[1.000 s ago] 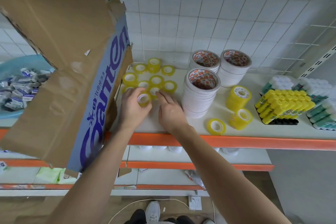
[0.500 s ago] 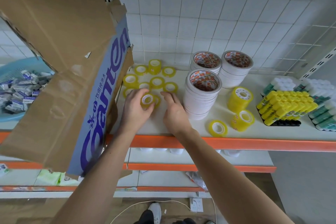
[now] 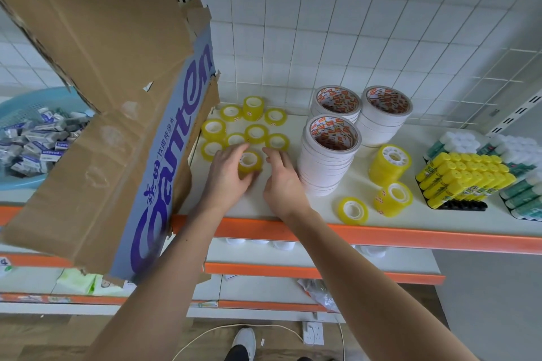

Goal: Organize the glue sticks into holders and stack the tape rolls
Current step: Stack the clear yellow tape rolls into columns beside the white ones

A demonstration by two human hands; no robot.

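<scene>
Gripping a small yellow tape roll (image 3: 248, 162) on the white shelf (image 3: 293, 205), we see the left hand (image 3: 227, 176) curled round its near side, while the right hand (image 3: 283, 182) rests just beside it with loosely bent fingers, holding nothing. Just beyond both hands lies a cluster of yellow tape rolls (image 3: 255, 133). To the right of the right hand stand white tape stacks (image 3: 330, 155), then a black holder (image 3: 457, 204) filled with yellow-capped glue sticks (image 3: 463, 176). Far left of the left hand, past a cardboard box (image 3: 96, 102), a blue basket (image 3: 17, 114) holds small packets (image 3: 38, 143).
</scene>
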